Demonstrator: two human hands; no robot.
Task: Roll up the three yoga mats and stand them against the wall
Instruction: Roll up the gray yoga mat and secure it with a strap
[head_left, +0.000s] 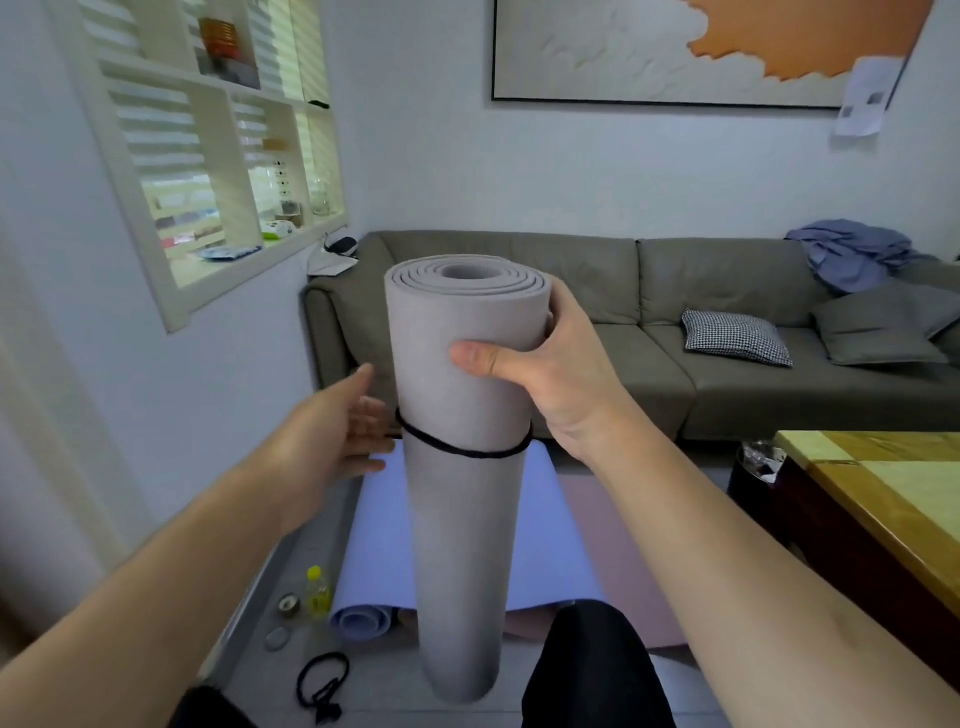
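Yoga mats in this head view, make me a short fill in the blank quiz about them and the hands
1. The right hand grips the rolled ____ mat near its top.
2. A ____ cord circles that mat.
3. The left hand beside it is ____.
4. The blue mat on the floor is only ____ rolled.

Missing words: grey; black; open; partly

Bare forearms, a dark sleeve edge at the left elbow, black trousers.
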